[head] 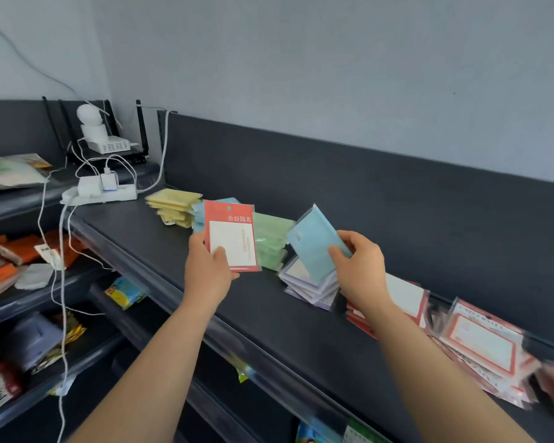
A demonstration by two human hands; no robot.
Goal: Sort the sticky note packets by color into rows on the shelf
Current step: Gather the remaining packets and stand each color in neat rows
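Observation:
My left hand grips a red packet with a white note pad, held upright above the dark shelf. My right hand pinches a light blue packet, tilted over the purple stack. Along the shelf lie a yellow stack, a blue stack half hidden behind the red packet, a green stack, and red packets spread out at the right.
A white power strip with chargers and cables sits at the shelf's left end, a router and white device behind it. Lower shelves at the left hold assorted goods. A dark back panel runs behind the stacks.

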